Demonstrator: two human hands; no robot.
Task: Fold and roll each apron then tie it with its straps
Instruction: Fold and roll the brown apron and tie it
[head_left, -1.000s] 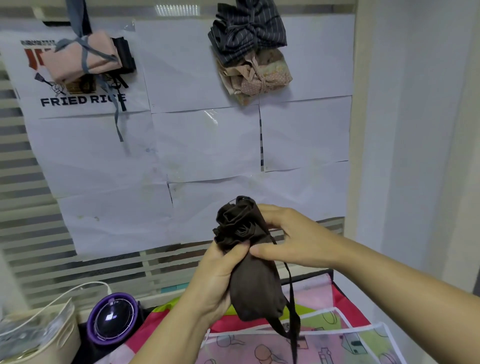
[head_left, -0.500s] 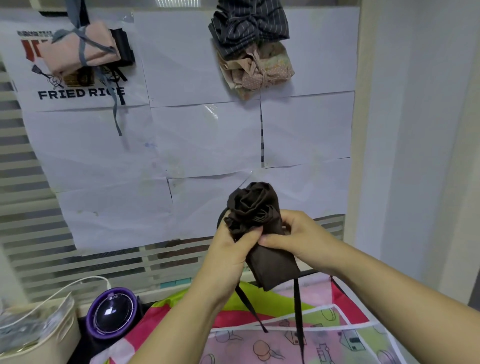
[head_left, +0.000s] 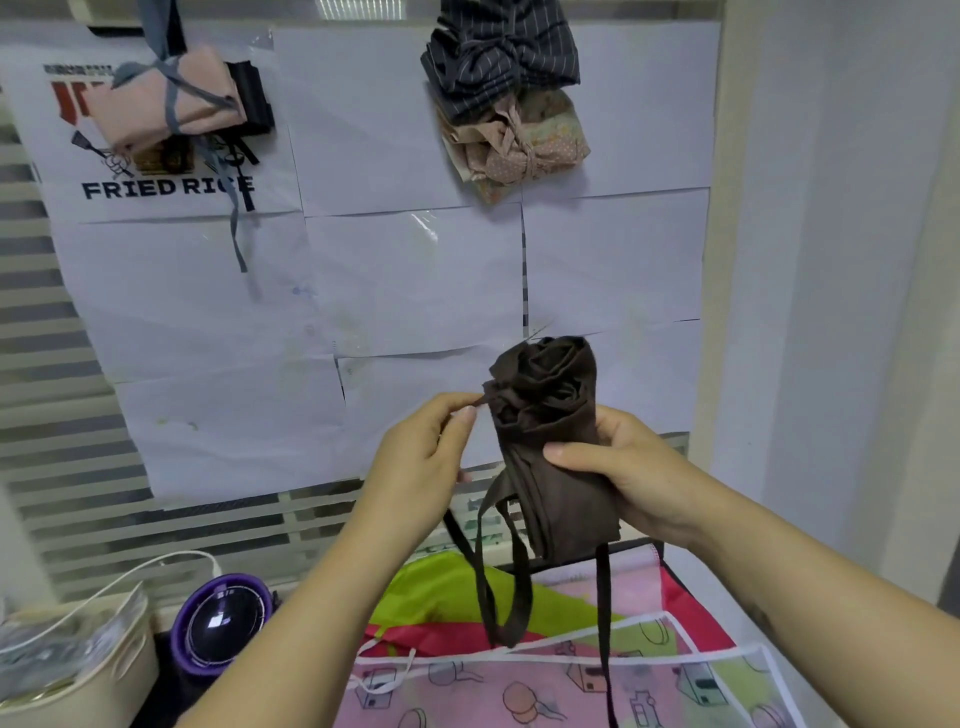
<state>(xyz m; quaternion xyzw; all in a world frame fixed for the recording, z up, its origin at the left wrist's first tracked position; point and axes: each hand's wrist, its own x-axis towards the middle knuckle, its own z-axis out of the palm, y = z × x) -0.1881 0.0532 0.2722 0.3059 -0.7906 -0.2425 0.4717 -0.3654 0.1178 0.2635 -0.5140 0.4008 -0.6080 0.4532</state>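
Observation:
A dark brown rolled apron (head_left: 550, 431) stands upright in mid-air before the papered wall. My right hand (head_left: 623, 478) grips its lower half, thumb across the front. My left hand (head_left: 421, 462) pinches a brown strap end at the roll's upper left edge. Long brown straps (head_left: 498, 577) hang loose below the roll. Under my hands, a pink patterned apron (head_left: 524, 691) with white trim lies flat on a green and red one (head_left: 441, 597).
Tied apron bundles hang on the wall: a pink one (head_left: 171, 104) at upper left, a dark striped one (head_left: 498, 57) over a beige one (head_left: 519, 140) at top centre. A purple round device (head_left: 221, 623) and a cream basket (head_left: 78, 665) sit at lower left.
The roll has risen and shifted right. My left hand let go of the roll's body and now pinches a strap at its top edge. My right hand holds the roll alone.

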